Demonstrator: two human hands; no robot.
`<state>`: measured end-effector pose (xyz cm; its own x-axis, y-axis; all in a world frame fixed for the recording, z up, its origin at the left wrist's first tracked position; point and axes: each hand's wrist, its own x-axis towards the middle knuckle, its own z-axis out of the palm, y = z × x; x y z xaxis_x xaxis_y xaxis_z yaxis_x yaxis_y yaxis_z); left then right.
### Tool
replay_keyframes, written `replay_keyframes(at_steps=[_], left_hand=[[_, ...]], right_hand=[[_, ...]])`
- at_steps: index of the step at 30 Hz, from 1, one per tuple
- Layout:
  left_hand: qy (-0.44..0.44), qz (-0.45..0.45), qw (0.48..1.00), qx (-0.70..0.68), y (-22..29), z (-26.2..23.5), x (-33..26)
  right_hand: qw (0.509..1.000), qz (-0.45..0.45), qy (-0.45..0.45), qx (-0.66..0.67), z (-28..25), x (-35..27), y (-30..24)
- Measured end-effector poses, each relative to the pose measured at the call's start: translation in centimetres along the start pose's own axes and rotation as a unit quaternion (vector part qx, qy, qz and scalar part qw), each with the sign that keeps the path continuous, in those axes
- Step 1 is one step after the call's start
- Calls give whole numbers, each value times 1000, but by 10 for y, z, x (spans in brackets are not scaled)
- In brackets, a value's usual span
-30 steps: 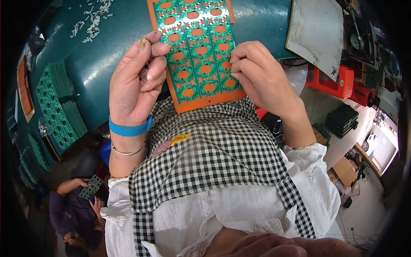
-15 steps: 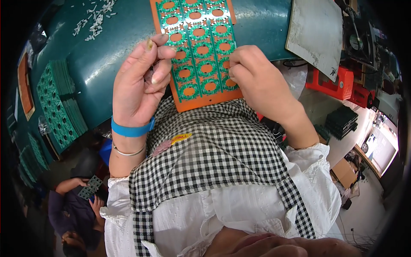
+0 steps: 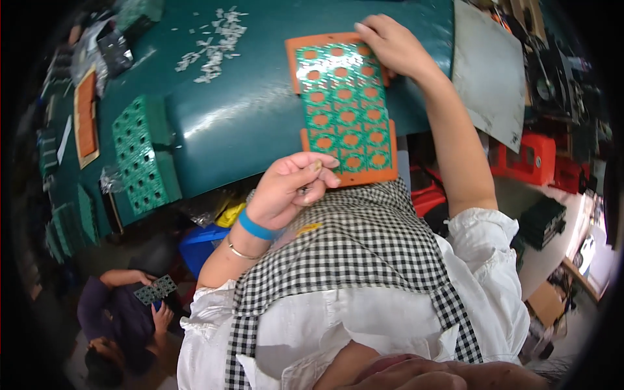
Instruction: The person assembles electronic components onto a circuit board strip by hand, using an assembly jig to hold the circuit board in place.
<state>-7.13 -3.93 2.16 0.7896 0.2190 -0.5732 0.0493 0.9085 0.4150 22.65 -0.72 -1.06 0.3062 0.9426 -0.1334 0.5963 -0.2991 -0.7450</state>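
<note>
A green circuit board panel (image 3: 348, 116) with rows of round cutouts lies on an orange carrier plate (image 3: 364, 177), whose near end rests against my checked apron. Beside the plate's near left corner is my left hand (image 3: 292, 185), palm turned up. Its thumb and curled fingers are pinched together; whatever they may hold is too small to make out. My right hand (image 3: 398, 47) reaches over the panel's far right corner. Its fingers are bent together at the far edge, and their grip is partly hidden by the hand.
Small pale pieces (image 3: 218, 49) lie scattered on the green tabletop (image 3: 227, 140). A stack of green panels (image 3: 140, 156) and an orange plate (image 3: 84, 120) sit at left. A grey board (image 3: 489, 71) leans at right, near a red stool (image 3: 528, 159). Another person (image 3: 123, 312) holds a panel at lower left.
My right hand has moved from the panel's right side to its far right corner. My left hand has come down to the near left corner. The whole view has shifted.
</note>
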Motion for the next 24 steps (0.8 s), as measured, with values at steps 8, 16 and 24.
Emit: replay_keyframes(at_steps=[8,16,24], left_hand=[[-25,47,999,10,8,-9,-8],[47,197,978,58,51,3,-3],[115,211,966,97,54,24,18]], right_hand=[[954,134,-106,244,-56,-63,12],[864,186,154,441,-65,-135,34],[802,192,-21,565,37,-196,-30]])
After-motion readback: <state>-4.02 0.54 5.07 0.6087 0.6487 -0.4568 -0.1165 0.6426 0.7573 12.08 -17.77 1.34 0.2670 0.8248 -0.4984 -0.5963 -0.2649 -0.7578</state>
